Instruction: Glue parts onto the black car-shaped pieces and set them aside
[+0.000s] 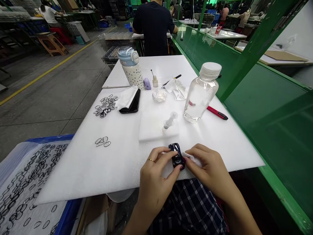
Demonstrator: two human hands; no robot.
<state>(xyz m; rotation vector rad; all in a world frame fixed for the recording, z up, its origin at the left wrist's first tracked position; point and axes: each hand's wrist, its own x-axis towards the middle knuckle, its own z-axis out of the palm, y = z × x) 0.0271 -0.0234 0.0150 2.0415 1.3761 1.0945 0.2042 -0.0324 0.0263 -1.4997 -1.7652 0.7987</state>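
Note:
A small glossy black part (176, 153), roughly rectangular, is at the near edge of the white work surface. My left hand (157, 173) grips it from the left, fingers on top and thumb at its near end. Against its right side, my right hand (207, 163) pinches a white cloth or tissue (194, 159). Just beyond lies a white foam pad (156, 127) with a small syringe-like tube (170, 120) on it. Several thin black rings (102, 141) lie to the left, and a larger heap of black rings (107, 103) sits farther back.
A clear bottle (201, 93) and red cutter (217, 113) stand right of the pad. Behind are a dotted tumbler (132, 67), a black phone (132, 103) under tissue, and a small vial (155, 81). A blue-edged tray (66, 209) of rings is lower left. A person (155, 29) sits ahead.

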